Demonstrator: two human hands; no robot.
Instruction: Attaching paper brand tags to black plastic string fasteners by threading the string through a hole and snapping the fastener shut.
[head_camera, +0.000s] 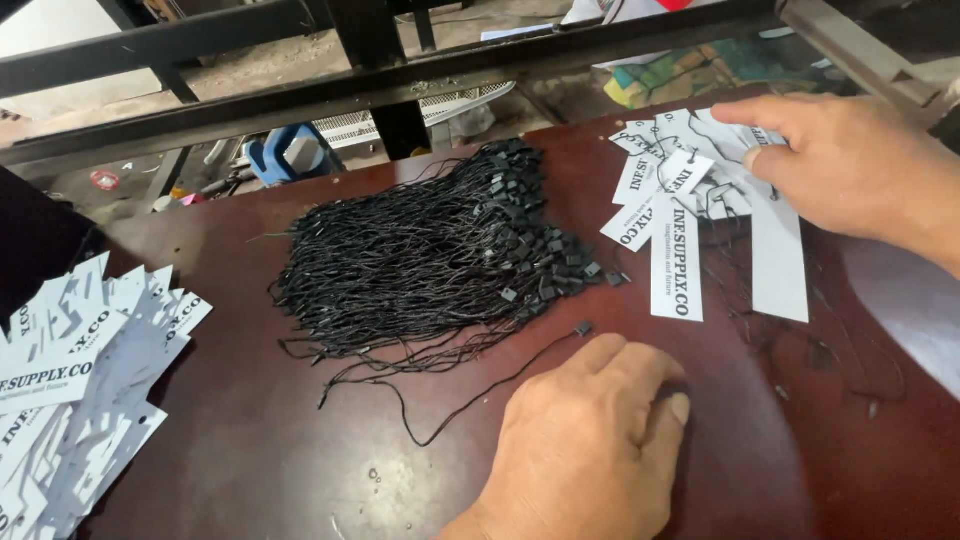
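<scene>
Just beyond the left hand (585, 440), resting flat and holding nothing, lies one loose black string loop with a plastic clasp (470, 395); pinch it near the clasp. Under the right hand (850, 165), fingers spread, lie white paper hang tags (675, 260); press lightly so only one slides.

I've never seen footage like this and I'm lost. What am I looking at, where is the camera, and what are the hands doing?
There is no machine here, just a person at work. The single picture comes from a camera worn on the head, looking down at a dark red table.

In the middle lies a pile of black strings, each with a small plastic clasp. White paper tags are stacked at the left edge, and more tags lie at the upper right, some already threaded with string.

The left hand rests on the table, its fingers right by the clasp end of one loose string. The right hand presses flat on the upper-right tags. Neither hand lifts anything.
</scene>
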